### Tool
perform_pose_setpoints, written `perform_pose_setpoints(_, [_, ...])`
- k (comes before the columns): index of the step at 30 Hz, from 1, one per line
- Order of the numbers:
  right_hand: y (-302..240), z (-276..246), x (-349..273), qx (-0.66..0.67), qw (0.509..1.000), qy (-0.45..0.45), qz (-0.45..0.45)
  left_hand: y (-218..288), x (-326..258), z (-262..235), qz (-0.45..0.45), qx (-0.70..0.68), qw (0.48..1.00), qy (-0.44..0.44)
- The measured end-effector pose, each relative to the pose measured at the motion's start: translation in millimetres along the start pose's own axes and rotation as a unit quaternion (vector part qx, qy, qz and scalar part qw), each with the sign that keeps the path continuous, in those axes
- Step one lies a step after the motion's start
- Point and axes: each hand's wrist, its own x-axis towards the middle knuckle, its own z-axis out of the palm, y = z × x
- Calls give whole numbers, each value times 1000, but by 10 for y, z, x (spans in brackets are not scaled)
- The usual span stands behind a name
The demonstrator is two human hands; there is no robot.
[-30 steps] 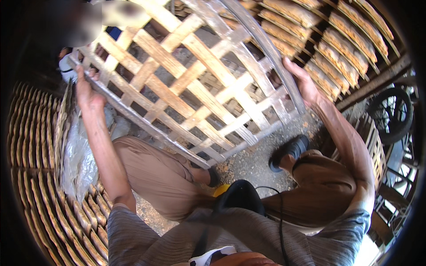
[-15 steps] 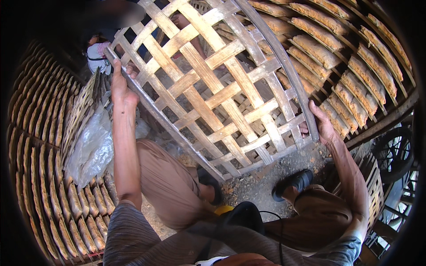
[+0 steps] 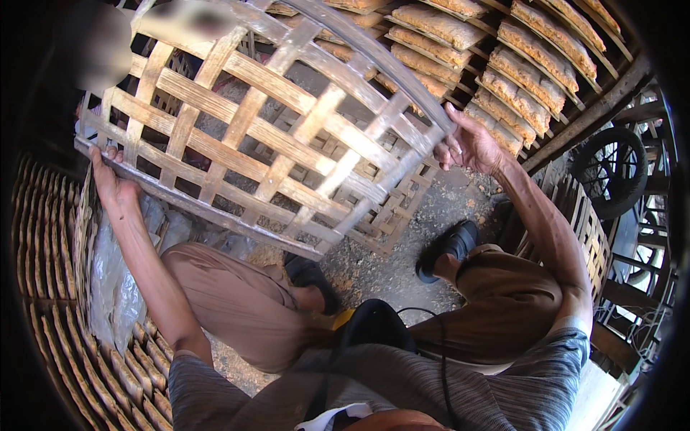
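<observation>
A large woven bamboo tray [image 3: 198, 93] with a dark wooden frame is held up in front of me, tilted, with wide gaps between its slats. My left hand [image 3: 115, 185] is closed round the near frame edge at its left end. At the right end, my right hand [image 3: 476, 146] grips the frame corner, thumb on the rim and fingers curled. Beneath the tray, another woven bamboo tray [image 3: 384, 224] lies low near the floor, partly hidden.
Racks of orange-brown slabs [image 3: 517, 79] stand at upper right, and more slab rows [image 3: 43, 237] curve along the left. Clear plastic sheeting [image 3: 118, 287] hangs beside my left forearm. A black wheel [image 3: 611, 172] and stacked woven trays [image 3: 586, 226] are at right. Crumbs litter the floor [image 3: 374, 276].
The tray has swung to the left and turned, its long edges now lying closer to level. Both hands have moved left with it, and my left hand is farther out toward the left racks.
</observation>
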Motion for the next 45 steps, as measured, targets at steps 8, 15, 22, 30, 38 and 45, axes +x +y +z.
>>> perform_pose_setpoints(8, [-15,243,143,33,995,95,-23,62,-1,-49,29,26,999,14])
perform_pose_setpoints(15, [110,-22,321,-271,929,242,72,14,-70,35,45,33,998,16])
perform_pose_setpoints(22, [192,160,476,-76,992,100,16,4,-17,-79,22,36,999,-3])
perform_pose_setpoints(30, [81,130,655,-198,961,148,-123,27,106,-135,-10,38,999,-16])
perform_pose_setpoints(38, [-23,-22,338,-205,975,73,-40,-59,127,-45,-16,42,997,-63])
perform_pose_setpoints(45, [-197,162,329,-412,906,33,-88,-143,-188,169,-4,47,998,-34])
